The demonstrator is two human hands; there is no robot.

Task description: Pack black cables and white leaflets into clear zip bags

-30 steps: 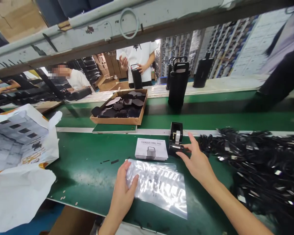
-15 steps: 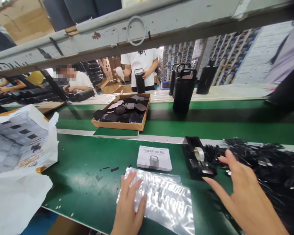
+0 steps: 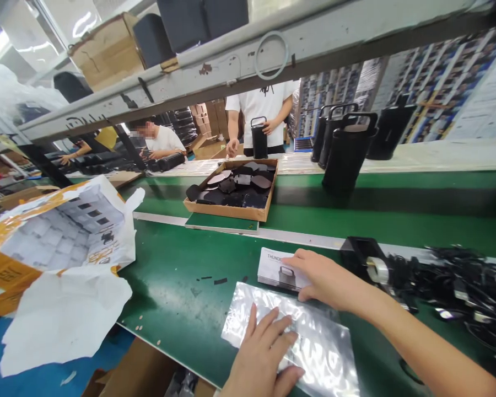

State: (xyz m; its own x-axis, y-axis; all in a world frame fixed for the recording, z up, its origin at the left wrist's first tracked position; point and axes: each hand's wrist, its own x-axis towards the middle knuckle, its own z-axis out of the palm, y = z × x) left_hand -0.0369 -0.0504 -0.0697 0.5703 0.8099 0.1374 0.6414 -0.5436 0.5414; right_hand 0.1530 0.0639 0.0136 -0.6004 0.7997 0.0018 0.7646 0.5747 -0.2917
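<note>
My left hand (image 3: 264,353) lies with spread fingers on a pile of clear plastic bags (image 3: 326,353) at the near edge of the green bench. Just beyond it, my right hand (image 3: 320,275) reaches in from the right over a stack of printed booklets (image 3: 270,267). Its fingers rest on the top booklet, and its thumb is by the near right corner, apart from the fingers. The booklet cover shows a black handled device and part of a title; my right hand hides the rest.
A black tape dispenser (image 3: 361,253) stands right of the booklets, beside tangled black cables (image 3: 458,292). A cardboard tray (image 3: 227,212) of dark flat pieces lies beyond. Black handled devices (image 3: 345,157) stand on the far side. An opened white-and-orange sack (image 3: 66,325) is at left. Co-workers (image 3: 258,118) are opposite.
My right hand has moved left from near the tape dispenser onto the booklets. My left hand stays on the plastic bags. The camera view has turned left.
</note>
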